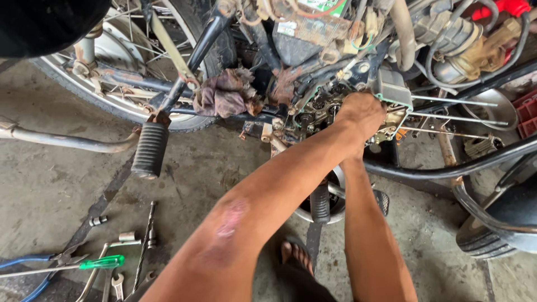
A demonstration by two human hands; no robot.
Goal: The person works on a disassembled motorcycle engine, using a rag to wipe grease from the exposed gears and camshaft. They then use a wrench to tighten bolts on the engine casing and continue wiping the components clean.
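Note:
My left hand [361, 114] reaches up from the lower left and presses against the open, greasy engine [313, 112] of a stripped motorcycle. Only its back shows; the fingers are buried among the engine parts. My right forearm [369, 235] rises from the bottom and passes under my left wrist, so the right hand itself is hidden. Long bare metal studs [453, 102] stick out to the right of the engine. A dirty brown rag [226, 92] hangs on the frame left of the engine.
A ribbed black footpeg [150, 150] juts out before the spoked rear wheel [120, 103]. On the concrete floor at lower left lie a green-handled screwdriver [100, 262], blue-handled pliers [28, 261], wrenches [117, 282] and a socket [98, 221]. My sandalled foot [296, 257] stands below.

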